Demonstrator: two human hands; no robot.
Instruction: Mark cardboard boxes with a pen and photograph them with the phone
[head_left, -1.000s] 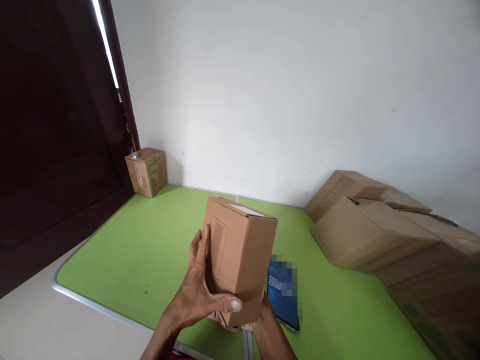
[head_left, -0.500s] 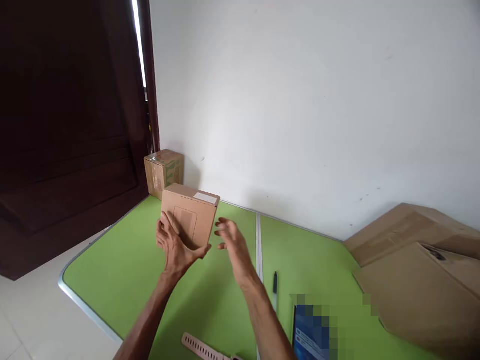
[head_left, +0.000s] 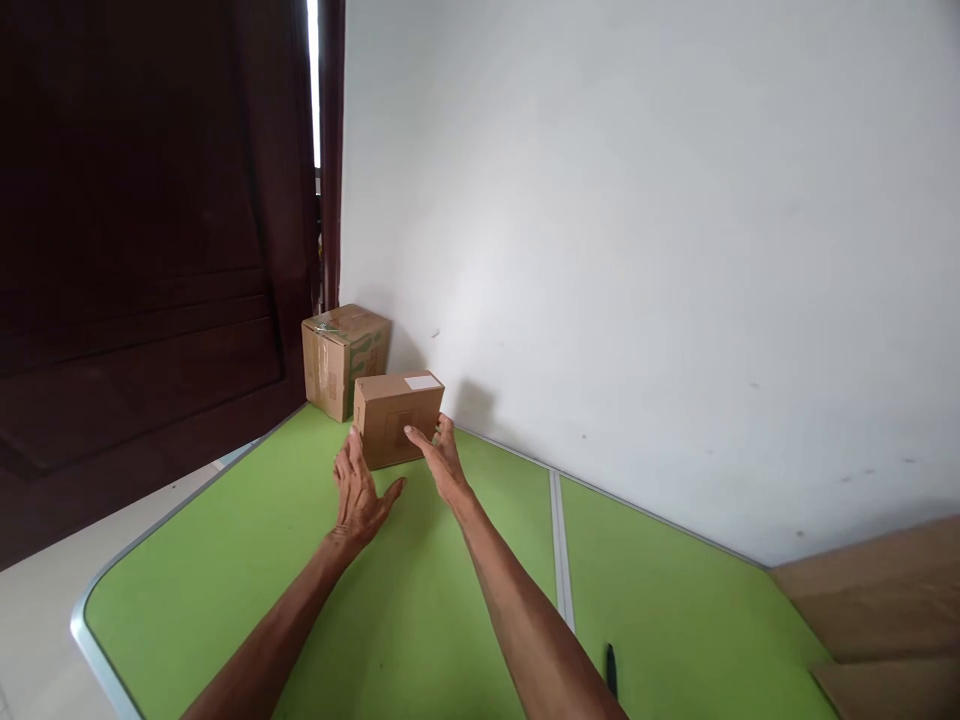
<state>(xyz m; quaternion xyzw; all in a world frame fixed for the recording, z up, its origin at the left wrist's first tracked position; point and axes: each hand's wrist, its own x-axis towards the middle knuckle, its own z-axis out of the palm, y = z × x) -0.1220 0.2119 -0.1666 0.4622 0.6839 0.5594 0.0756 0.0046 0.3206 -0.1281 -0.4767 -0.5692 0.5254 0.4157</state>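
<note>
A small brown cardboard box (head_left: 386, 422) with a white label on top stands upright near the back left of the green table. My right hand (head_left: 444, 460) grips its right side, thumb on the front face and fingers round the right edge. At the lower left corner of the box is my left hand (head_left: 358, 495), thumb spread wide and fingers apart; its fingertips are at the box's left edge, and I cannot tell whether they touch.
A larger taped carton (head_left: 328, 370) with green print stands behind it in the corner by the dark door (head_left: 150, 250). A black pen (head_left: 611, 668) lies on the green table (head_left: 480, 600) near the front. Brown cardboard (head_left: 885, 590) occupies the right edge, and a white wall (head_left: 637, 250) rises behind.
The box has moved from my left hand's hold above the table to the tabletop beside the carton. My left hand has let go; my right hand has closed on the box. The view has shifted.
</note>
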